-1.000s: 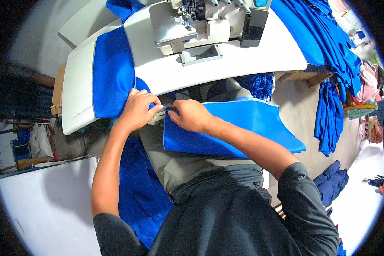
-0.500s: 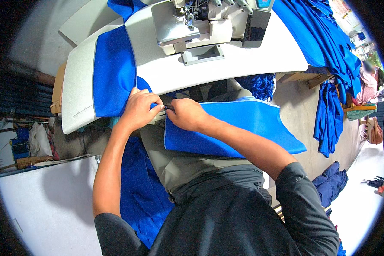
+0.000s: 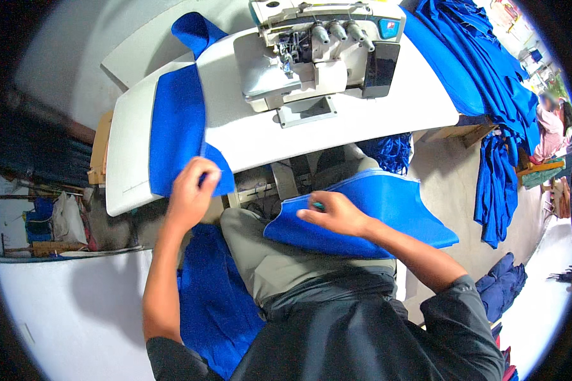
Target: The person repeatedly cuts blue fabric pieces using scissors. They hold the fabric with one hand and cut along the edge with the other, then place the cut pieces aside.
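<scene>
A long blue fabric piece (image 3: pixel 178 120) lies over the left of the white sewing table, its near end hanging at the front edge. My left hand (image 3: pixel 194 190) is closed at that near end, its fingers curled on the cloth; the exact grip is partly hidden. My right hand (image 3: pixel 337 214) is above my lap, curled around what looks like small thread snips (image 3: pixel 318 206); only a teal bit shows. Under it, a folded blue fabric panel (image 3: pixel 375 203) rests across my thighs.
An overlock sewing machine (image 3: pixel 324 57) stands on the white table (image 3: pixel 248 143). Blue cloth is heaped at the right (image 3: pixel 476 63), and blue scraps (image 3: pixel 388 152) hang below the table. More blue fabric (image 3: pixel 213 298) drapes beside my left leg. A person (image 3: pixel 550 130) sits far right.
My hands, close together at the cloth's corner before, have parted. The right hand with its small tool has moved right and nearer to me; the left stays by the cloth. The view has shifted.
</scene>
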### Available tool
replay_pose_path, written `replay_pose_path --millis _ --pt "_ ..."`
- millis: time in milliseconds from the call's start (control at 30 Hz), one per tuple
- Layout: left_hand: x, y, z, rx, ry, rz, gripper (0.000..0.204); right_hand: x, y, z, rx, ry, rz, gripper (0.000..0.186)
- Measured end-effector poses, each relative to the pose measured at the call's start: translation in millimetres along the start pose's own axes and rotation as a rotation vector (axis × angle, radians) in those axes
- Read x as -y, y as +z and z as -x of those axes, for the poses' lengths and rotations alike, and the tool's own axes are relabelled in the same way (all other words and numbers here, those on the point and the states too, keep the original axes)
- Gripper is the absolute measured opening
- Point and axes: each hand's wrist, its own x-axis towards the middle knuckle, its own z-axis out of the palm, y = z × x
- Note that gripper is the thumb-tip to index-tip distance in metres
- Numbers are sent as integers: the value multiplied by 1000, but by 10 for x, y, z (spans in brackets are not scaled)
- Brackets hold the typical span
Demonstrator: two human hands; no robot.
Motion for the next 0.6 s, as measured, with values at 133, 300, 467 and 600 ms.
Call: replay_pose_path --millis 133,300,467,600 --pt "-311 -492 145 -250 205 -215 6 33 -348 484 -237 140 -315 39" --pt "-1201 -574 271 -132 442 -105 6 588 -738 695 -323 -261 -412 32" --pt "-1770 -207 94 29 618 155 22 1428 -787 618 -192 -788 -106 44" --pt "-1873 -26 -28 119 649 308 22 1359 -630 689 0 -750 -137 27"
